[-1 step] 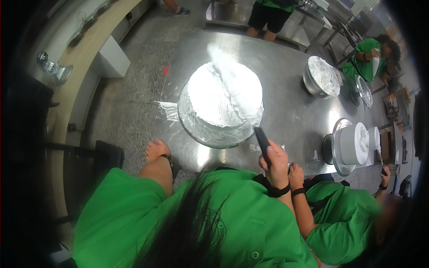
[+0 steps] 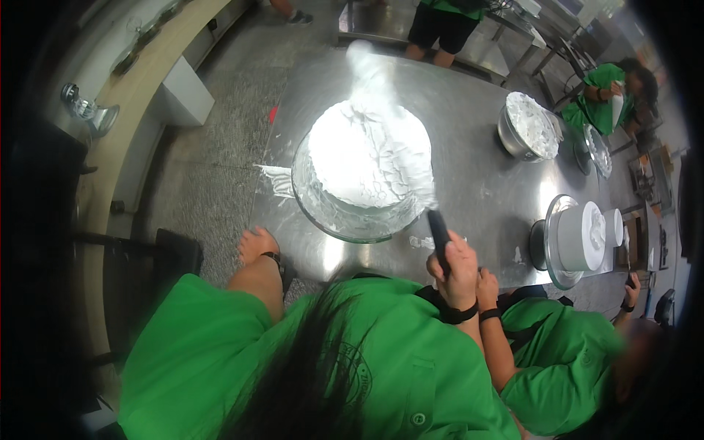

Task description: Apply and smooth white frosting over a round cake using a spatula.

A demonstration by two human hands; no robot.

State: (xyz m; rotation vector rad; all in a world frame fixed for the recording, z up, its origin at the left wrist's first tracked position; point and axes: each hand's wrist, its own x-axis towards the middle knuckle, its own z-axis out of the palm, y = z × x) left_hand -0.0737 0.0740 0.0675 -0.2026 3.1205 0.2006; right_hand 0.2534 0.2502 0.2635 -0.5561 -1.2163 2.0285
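Observation:
A round cake covered in white cream sits on a glass turntable on the steel table. My right hand wraps round the black handle of a cake spatula. Motion smears its pale blade, which reaches away across the cake's right part and past its far edge. Ridges and folds mark the cream on top. By the table's near left edge, my left hand is apart from the turntable, its fingers loosely spread and holding nothing.
A metal bowl of cream stands at the far right of the steel table. Nearer, a second turntable carries a white cake form. A co-worker in green is close on my right. Cream smears lie left of my turntable.
The spatula has swung slightly to the right, its blade now further over the cake's right side. More ridged cream shows on top. My left hand stays in place.

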